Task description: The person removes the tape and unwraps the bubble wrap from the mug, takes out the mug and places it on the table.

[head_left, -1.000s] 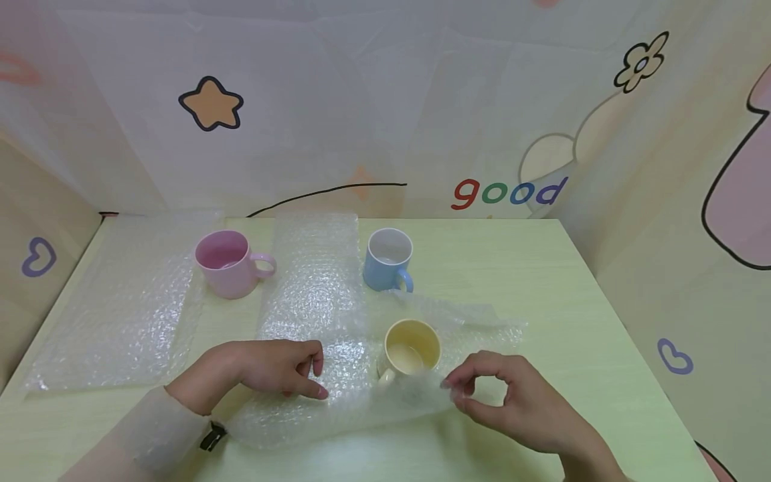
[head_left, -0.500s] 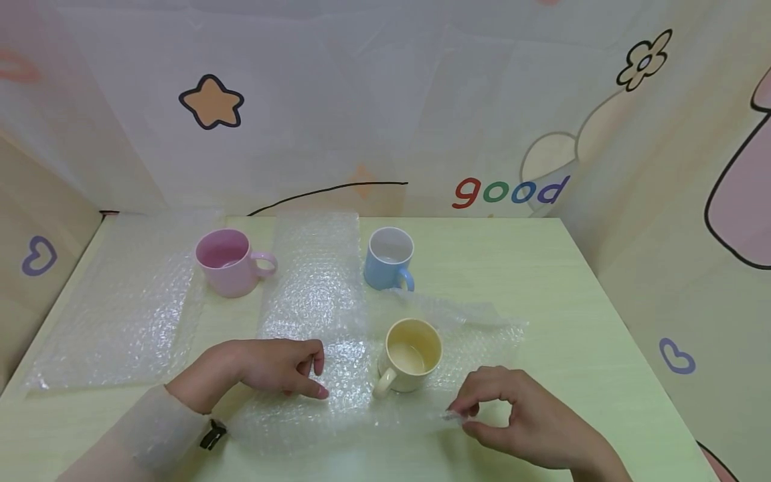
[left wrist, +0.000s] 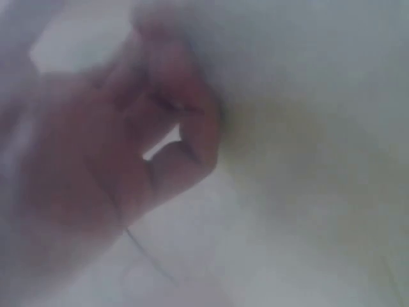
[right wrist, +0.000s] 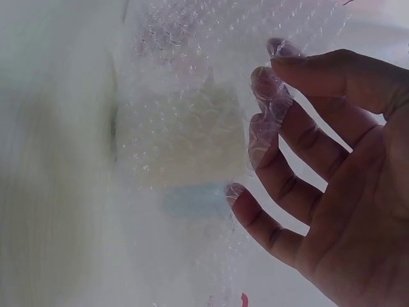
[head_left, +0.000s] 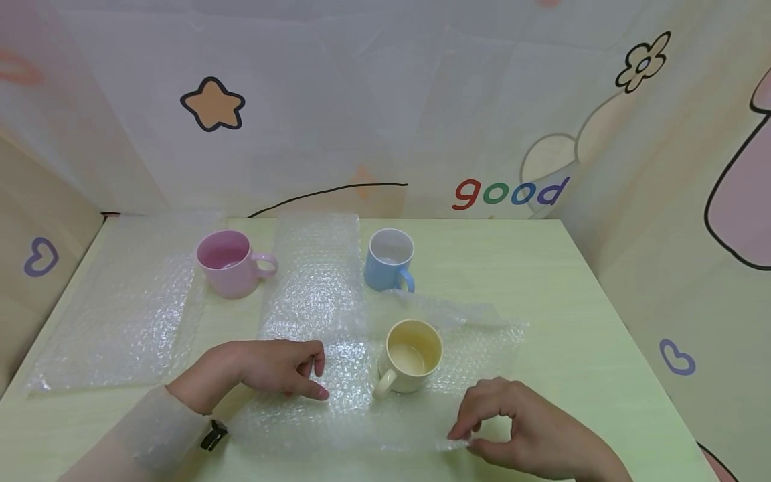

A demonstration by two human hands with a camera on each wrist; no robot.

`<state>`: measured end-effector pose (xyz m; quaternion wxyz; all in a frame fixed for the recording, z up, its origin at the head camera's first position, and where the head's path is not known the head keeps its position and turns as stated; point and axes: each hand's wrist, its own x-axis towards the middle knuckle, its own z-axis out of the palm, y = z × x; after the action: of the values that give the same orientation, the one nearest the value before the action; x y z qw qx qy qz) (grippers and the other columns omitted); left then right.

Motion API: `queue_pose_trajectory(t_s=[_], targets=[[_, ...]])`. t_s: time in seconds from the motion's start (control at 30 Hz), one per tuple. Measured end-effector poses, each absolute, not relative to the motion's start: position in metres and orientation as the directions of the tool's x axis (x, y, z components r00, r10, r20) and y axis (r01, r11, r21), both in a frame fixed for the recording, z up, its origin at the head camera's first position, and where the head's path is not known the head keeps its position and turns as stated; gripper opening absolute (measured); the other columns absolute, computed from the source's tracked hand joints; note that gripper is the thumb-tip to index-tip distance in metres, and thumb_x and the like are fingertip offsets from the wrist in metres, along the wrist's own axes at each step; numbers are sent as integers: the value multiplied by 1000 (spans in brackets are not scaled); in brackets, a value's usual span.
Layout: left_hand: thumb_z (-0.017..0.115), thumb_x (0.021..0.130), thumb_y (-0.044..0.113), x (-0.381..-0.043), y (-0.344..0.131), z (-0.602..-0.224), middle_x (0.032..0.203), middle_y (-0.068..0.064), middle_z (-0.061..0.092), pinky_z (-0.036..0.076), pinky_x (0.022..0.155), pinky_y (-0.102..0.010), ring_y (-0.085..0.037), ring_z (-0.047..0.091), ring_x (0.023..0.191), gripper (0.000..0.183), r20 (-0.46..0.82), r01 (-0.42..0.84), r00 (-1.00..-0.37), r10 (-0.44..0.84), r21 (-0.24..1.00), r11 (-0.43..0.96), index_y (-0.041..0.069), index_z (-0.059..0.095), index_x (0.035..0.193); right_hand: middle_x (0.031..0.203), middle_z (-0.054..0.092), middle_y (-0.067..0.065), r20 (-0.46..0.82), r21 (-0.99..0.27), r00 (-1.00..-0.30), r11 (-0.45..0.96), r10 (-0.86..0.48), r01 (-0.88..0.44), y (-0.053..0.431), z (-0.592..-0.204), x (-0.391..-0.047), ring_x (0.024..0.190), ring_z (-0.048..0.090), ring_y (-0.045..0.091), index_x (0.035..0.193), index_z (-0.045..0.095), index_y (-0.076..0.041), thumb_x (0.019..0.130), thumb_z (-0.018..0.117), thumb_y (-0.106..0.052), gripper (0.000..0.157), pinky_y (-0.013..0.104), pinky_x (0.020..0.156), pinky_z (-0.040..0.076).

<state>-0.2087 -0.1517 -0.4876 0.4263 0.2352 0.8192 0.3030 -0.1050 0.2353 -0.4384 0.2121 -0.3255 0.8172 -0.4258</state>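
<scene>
A yellow mug point(head_left: 413, 355) stands upright on a sheet of bubble wrap point(head_left: 343, 422), its handle toward the near left. My right hand point(head_left: 524, 428) pinches the near right edge of this sheet between thumb and fingertips. In the right wrist view the wrap point(right wrist: 185, 121) spreads in front of the fingers, and the yellow mug shows faintly through it. To the left of the mug, my left hand point(head_left: 283, 367) rests on the wrap with thumb out and fingers loosely bent. The left wrist view of this hand point(left wrist: 147, 134) is hazy.
Behind the yellow mug stands a blue mug point(head_left: 385, 261), close to the wrap's far edge. A pink mug point(head_left: 231, 264) stands farther left, between another bubble wrap sheet point(head_left: 120, 301) and an upright strip of wrap point(head_left: 313, 274). A printed curtain point(head_left: 361, 100) borders the table point(head_left: 542, 288).
My right hand has drawn the wrap's near edge down and toward me, away from the yellow mug, uncovering its handle. My left hand stays in place.
</scene>
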Motion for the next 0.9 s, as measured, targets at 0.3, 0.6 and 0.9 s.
queue_pose_trajectory(t_s=[0.3,0.6,0.9], targets=[[79,91,40,-208,-152,-488,83,-3,59,41,72,-31,-16,55,76,38,-555,121,-520,649,705,699,17,55,110,101,73,-17,-29,-828,-640,378,-767,-415,238,-446,-103,97,65,2,109,78,-29,95,74,-9,25,24,85,55],[82,88,38,-208,-151,-487,84,-3,58,42,73,-31,-16,55,78,40,-557,125,-523,645,698,705,18,55,110,102,74,-15,-202,-863,-646,446,-736,-239,234,-445,-100,101,67,7,107,78,-33,93,71,-4,33,25,92,54],[83,87,39,-208,-151,-487,85,-2,57,42,73,-30,-16,55,79,41,-556,129,-524,645,697,705,18,56,110,103,75,-7,-391,-860,-626,511,-674,-13,231,-449,-96,104,66,13,104,80,-28,94,71,-10,22,24,92,51]])
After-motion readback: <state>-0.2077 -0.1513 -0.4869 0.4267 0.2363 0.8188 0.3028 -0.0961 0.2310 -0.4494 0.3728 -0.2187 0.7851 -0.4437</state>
